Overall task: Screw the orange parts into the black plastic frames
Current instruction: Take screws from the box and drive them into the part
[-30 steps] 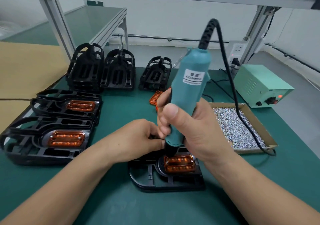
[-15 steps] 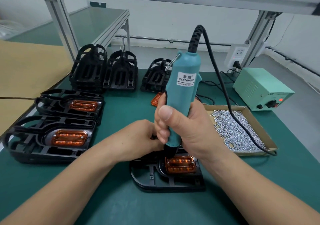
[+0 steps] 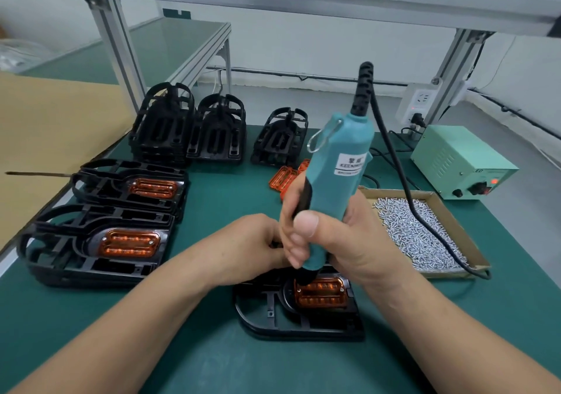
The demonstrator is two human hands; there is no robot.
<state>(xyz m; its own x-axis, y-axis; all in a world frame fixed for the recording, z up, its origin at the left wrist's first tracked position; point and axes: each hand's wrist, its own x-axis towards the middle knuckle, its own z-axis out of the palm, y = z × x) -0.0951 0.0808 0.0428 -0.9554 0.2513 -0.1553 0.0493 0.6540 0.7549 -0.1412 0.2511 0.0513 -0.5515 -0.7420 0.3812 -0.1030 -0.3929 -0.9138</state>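
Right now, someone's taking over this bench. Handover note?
Right hand: grip shut on the teal screwdriver, tip down at the left end of the orange part in the near frame.
Left hand: at the frame's far edge; its grip is hidden.
Done: two stacks of fitted frames at left.
Left: empty frames at back, loose orange parts, screws in tray.

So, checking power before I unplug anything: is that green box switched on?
On: the green box shows a red light glowing on its front panel.
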